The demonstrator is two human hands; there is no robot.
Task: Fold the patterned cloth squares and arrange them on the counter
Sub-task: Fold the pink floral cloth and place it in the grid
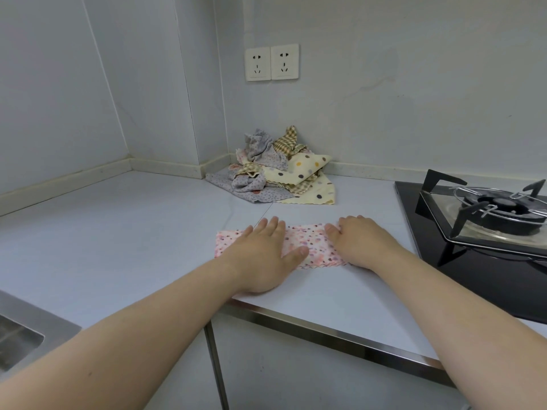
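Both grips flat, clasping nothing — left hand (264, 252), right hand (359, 242) — on one pink dotted cloth (313, 239).

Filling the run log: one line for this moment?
left hand flat on pink dotted cloth | right hand flat on it | unfolded pile behind

Your left hand (266, 255) flat on pink dotted cloth (307, 242) | your right hand (359, 245) pressing its right end | unfolded pile (275, 170) in corner
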